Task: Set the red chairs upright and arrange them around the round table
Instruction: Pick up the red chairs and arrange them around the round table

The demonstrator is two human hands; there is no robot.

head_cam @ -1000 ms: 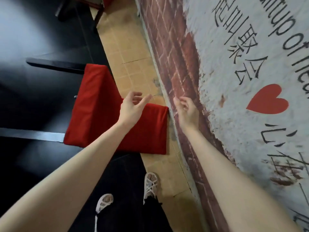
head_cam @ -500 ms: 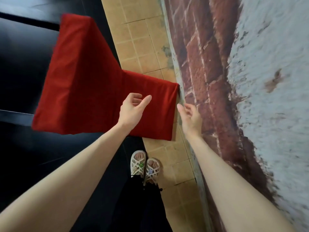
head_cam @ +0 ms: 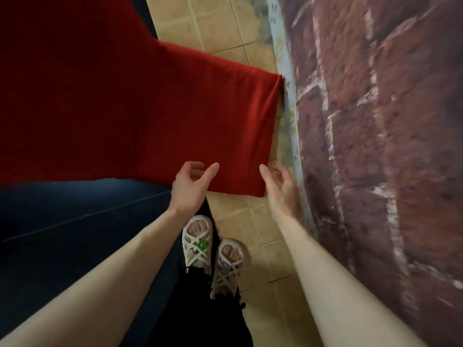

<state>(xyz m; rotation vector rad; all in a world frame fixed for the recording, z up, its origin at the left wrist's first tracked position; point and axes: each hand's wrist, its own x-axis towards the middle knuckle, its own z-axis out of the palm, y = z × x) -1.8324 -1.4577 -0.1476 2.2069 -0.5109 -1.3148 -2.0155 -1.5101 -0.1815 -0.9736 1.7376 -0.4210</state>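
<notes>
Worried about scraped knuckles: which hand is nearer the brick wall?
Right. The right hand is beside the chair's end corner, close to the wall. The left hand is at the chair's near edge, farther from the wall.

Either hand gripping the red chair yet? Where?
Nothing held. The left hand and right hand are open, poised at the near edge of the red chair; no fingers wrap it.

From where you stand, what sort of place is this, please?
Probably an indoor dining room or café, though I cannot be sure: a red fabric-covered chair, a tan tiled floor and a wall painted like old brick.
</notes>
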